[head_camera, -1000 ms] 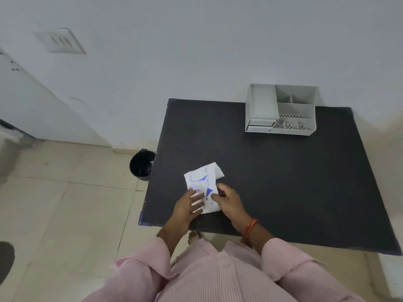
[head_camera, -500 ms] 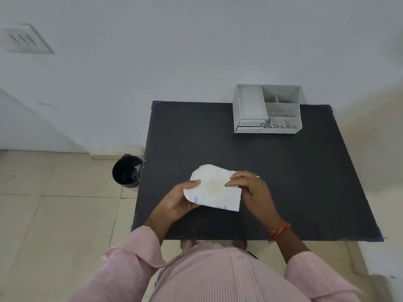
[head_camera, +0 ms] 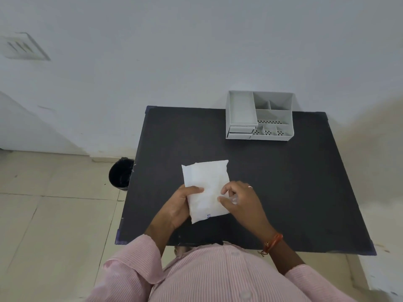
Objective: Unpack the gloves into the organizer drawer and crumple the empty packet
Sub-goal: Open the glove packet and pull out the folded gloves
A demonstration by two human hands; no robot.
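Observation:
A white glove packet [head_camera: 206, 184] with a bit of blue print near its lower edge is held above the near-left part of the black table [head_camera: 294, 192]. My left hand [head_camera: 181, 205] grips its left edge, thumb on top. My right hand [head_camera: 239, 200] pinches its right edge with fingertips. The packet stands lengthwise, pointing away from me, plain side up. A grey organizer [head_camera: 259, 115] with several open compartments and two small drawers at its lower left sits at the table's far edge, against the wall. Both drawers look closed. No gloves are visible outside the packet.
A black bin [head_camera: 121, 176] stands on the tiled floor just left of the table. A white wall runs behind the table. The table's near edge is right at my body.
The packet has been turned over and rotated: its blue-printed face showed first, then it lay crosswise, and now it points lengthwise with the plain side up. Both hands stayed on it.

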